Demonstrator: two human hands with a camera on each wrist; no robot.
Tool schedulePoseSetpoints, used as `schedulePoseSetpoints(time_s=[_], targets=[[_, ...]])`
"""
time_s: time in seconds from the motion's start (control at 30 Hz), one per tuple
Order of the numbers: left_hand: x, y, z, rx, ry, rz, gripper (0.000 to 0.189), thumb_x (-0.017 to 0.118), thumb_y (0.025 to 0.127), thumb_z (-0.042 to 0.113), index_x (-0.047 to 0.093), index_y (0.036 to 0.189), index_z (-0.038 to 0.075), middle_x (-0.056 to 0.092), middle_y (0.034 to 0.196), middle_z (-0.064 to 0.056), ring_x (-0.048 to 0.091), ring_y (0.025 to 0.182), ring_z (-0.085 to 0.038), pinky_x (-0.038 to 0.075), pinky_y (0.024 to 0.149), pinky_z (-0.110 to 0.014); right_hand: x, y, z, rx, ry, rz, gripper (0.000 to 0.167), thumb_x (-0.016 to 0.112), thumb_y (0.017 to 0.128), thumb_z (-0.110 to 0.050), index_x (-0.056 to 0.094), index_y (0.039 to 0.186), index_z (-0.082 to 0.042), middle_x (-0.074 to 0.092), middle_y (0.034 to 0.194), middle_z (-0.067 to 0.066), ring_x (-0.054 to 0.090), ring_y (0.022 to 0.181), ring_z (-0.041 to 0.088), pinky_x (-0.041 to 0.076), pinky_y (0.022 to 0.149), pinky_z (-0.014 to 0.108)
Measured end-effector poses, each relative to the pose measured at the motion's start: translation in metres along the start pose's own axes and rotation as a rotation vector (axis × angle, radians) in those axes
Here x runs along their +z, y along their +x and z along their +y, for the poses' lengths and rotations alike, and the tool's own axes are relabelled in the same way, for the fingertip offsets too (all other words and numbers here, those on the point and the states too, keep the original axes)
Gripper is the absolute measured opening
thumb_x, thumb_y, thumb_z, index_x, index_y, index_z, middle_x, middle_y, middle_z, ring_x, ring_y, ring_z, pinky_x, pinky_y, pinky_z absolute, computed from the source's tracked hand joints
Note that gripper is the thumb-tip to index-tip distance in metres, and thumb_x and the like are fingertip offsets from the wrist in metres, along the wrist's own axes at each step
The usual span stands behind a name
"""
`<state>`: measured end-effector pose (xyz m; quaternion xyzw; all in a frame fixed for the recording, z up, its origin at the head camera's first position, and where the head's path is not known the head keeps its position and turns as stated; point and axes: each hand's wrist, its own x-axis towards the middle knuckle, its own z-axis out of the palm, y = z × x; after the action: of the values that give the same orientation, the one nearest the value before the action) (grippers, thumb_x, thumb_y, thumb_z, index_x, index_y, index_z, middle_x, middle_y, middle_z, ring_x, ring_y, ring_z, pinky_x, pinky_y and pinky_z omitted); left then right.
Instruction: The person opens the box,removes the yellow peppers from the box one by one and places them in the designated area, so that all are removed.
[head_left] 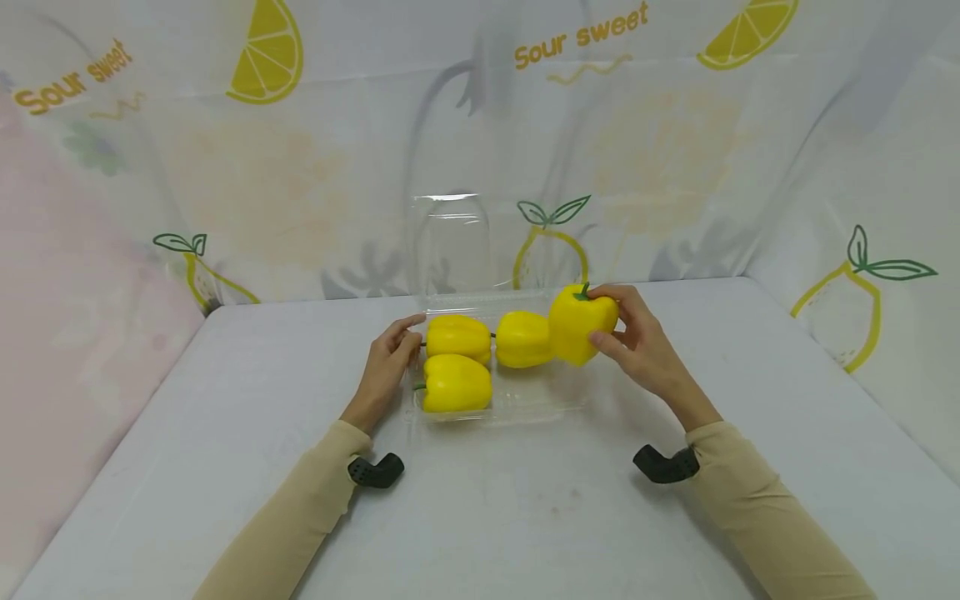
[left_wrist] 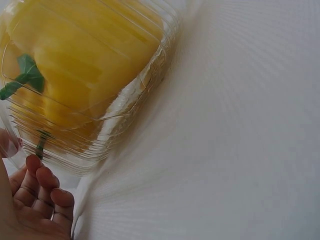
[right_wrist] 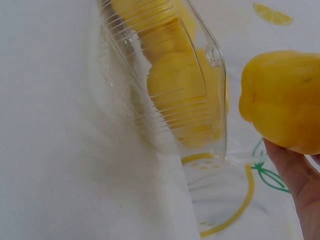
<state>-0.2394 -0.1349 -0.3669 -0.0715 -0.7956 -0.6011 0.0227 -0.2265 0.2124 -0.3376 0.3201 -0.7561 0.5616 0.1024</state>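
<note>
My right hand [head_left: 636,346] grips a yellow bell pepper [head_left: 577,327] with a green stem, raised above the right end of a clear plastic clamshell container [head_left: 536,408]. Inside the container lie three more yellow peppers: one at the back left [head_left: 456,337], one at the front left [head_left: 456,385], and one at the back, right of the middle [head_left: 521,340]. With thumb and fingers, my left hand [head_left: 388,358] holds the container's left edge. The left wrist view shows that hand [left_wrist: 42,200] beside the ribbed plastic wall. In the right wrist view the held pepper [right_wrist: 285,102] is apart from the container.
The container's clear lid [head_left: 453,250] stands raised at the back. A white cloth covers the table [head_left: 525,517]. Behind it hangs a curtain [head_left: 360,167] printed with lemons. Black curved devices [head_left: 667,464] are on both wrists.
</note>
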Motion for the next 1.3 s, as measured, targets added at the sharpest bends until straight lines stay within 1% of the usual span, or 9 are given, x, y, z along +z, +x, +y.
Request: schedulePoseSetpoints(time_s=[0.13,0.27,0.4,0.5,0.77,0.93,1.1,1.2,1.3], targets=[[-0.001,0.0,0.0,0.003,-0.003,-0.001,0.038,0.043,0.099,0.018,0.048,0.135,0.005,0.045,0.079,-0.018,0.044,0.073,-0.032,0.037,0.067,-0.023,-0.002,0.0,0.001,-0.002,0.024,0.012,0.045,0.051,0.088,0.008,0.036,0.131,0.005,0.038,0.131,0.002,0.052,0.109,0.013,0.052,0.083,0.019],[0.0,0.0,-0.001,0.005,-0.009,-0.003,0.038,0.043,0.099,0.018,0.048,0.135,0.005,0.045,0.077,-0.014,0.044,0.073,-0.031,0.037,0.068,-0.024,-0.004,0.0,0.002,0.017,0.011,0.049,0.045,0.052,0.088,0.008,0.038,0.131,0.004,0.04,0.13,0.002,0.053,0.106,0.012,0.052,0.082,0.017],[0.0,0.001,-0.001,0.003,-0.013,-0.003,0.038,0.044,0.099,0.019,0.048,0.135,0.006,0.044,0.075,-0.009,0.044,0.073,-0.029,0.038,0.068,-0.026,-0.004,0.0,0.002,0.043,0.003,0.071,0.046,0.052,0.088,0.006,0.038,0.131,0.003,0.04,0.13,0.003,0.052,0.108,0.012,0.051,0.083,0.016],[0.0,0.001,-0.001,0.001,-0.016,-0.003,0.038,0.044,0.099,0.018,0.048,0.135,0.006,0.044,0.074,-0.008,0.044,0.072,-0.027,0.038,0.069,-0.025,-0.005,0.001,0.002,0.051,-0.001,0.079,0.045,0.052,0.088,0.006,0.038,0.131,0.002,0.04,0.131,0.004,0.052,0.109,0.013,0.051,0.084,0.016],[0.0,0.0,0.0,-0.003,-0.019,-0.001,0.038,0.044,0.099,0.017,0.048,0.135,0.005,0.044,0.075,-0.01,0.044,0.072,-0.029,0.038,0.07,-0.026,-0.008,0.001,0.002,0.086,-0.053,0.123,0.044,0.052,0.09,0.003,0.038,0.133,0.0,0.038,0.133,0.006,0.051,0.11,0.009,0.049,0.085,0.013],[0.0,0.0,0.0,0.002,-0.015,0.002,0.037,0.044,0.099,0.016,0.049,0.134,0.005,0.044,0.075,-0.01,0.044,0.072,-0.03,0.038,0.07,-0.026,-0.01,0.001,0.002,0.11,-0.062,0.151,0.045,0.052,0.091,0.001,0.038,0.134,-0.002,0.036,0.135,0.007,0.05,0.112,0.009,0.048,0.085,0.012],[0.0,0.0,0.0,0.004,-0.012,0.004,0.037,0.044,0.099,0.016,0.049,0.134,0.004,0.044,0.074,-0.01,0.044,0.072,-0.03,0.037,0.068,-0.024,-0.011,0.001,0.003,0.132,-0.073,0.181,0.046,0.053,0.091,-0.002,0.037,0.134,-0.003,0.035,0.137,0.006,0.048,0.114,0.009,0.047,0.086,0.012],[0.0,0.0,0.0,0.0,-0.01,0.004,0.038,0.044,0.099,0.016,0.049,0.134,0.005,0.044,0.074,-0.009,0.044,0.073,-0.031,0.037,0.068,-0.024,-0.011,0.001,0.003,0.144,-0.091,0.191,0.046,0.054,0.092,-0.004,0.038,0.134,-0.004,0.035,0.137,0.007,0.048,0.115,0.012,0.047,0.087,0.011],[0.0,0.0,0.0,-0.005,-0.009,0.002,0.038,0.044,0.099,0.018,0.048,0.135,0.006,0.044,0.074,-0.008,0.044,0.073,-0.032,0.038,0.069,-0.024,-0.011,0.001,0.003,0.165,-0.125,0.206,0.046,0.055,0.092,-0.007,0.039,0.135,-0.006,0.034,0.138,0.007,0.047,0.118,0.018,0.046,0.086,0.011]])
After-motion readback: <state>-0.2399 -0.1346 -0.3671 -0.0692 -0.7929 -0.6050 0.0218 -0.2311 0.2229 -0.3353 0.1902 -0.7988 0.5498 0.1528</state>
